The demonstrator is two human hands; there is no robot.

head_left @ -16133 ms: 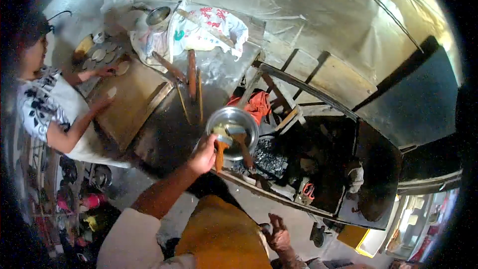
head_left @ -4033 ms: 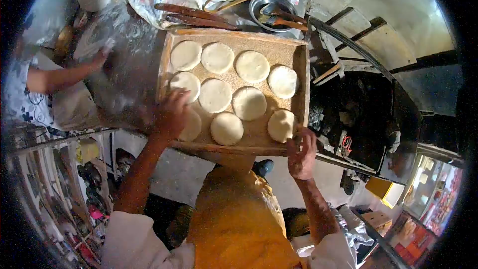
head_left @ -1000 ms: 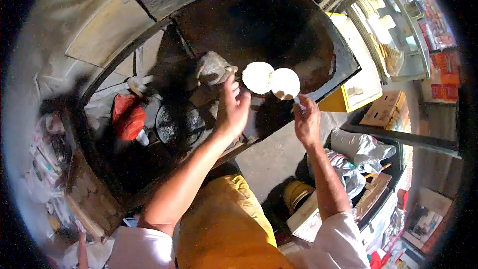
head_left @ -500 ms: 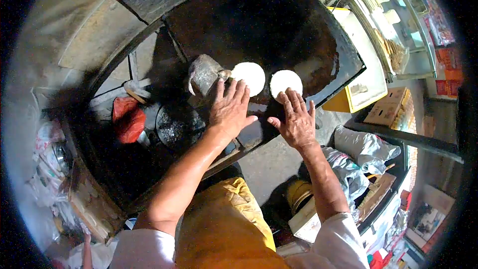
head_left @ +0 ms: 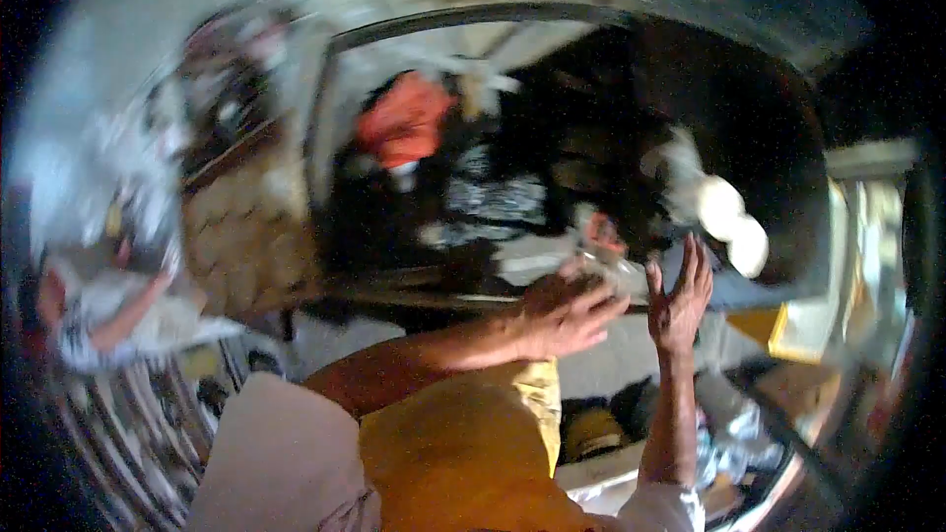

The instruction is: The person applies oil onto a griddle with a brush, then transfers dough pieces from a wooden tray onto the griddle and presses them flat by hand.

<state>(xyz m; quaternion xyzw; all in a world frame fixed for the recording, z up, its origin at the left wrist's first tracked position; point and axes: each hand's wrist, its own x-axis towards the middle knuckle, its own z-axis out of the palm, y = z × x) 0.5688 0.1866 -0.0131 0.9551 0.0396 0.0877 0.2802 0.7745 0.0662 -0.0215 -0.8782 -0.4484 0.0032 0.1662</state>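
Two round white flatbreads or dough discs lie on the dark griddle (head_left: 778, 153): one disc (head_left: 720, 207) and, overlapping in view just below it, a second disc (head_left: 749, 246). My right hand (head_left: 682, 300) is raised below and left of them, fingers stretched out and holding nothing. My left hand (head_left: 574, 315) is over the front edge, its fingers apart but smeared by motion. Close above its knuckles is a small clear-looking item with a reddish part (head_left: 599, 234), too blurred to name; I cannot tell whether the hand touches it. A grey lump (head_left: 680, 166) rests beside the discs.
A red bag (head_left: 406, 120) and a glossy dark pile (head_left: 493, 195) are left of the griddle. Further left stands a brown cardboard-like panel (head_left: 251, 227), with another person's arm (head_left: 133, 315) beyond. A yellow-edged box (head_left: 778, 333) is at right.
The view has swung left, so the griddle and discs appear further right. Both hands have come off the discs; the left has moved left, toward the front edge.
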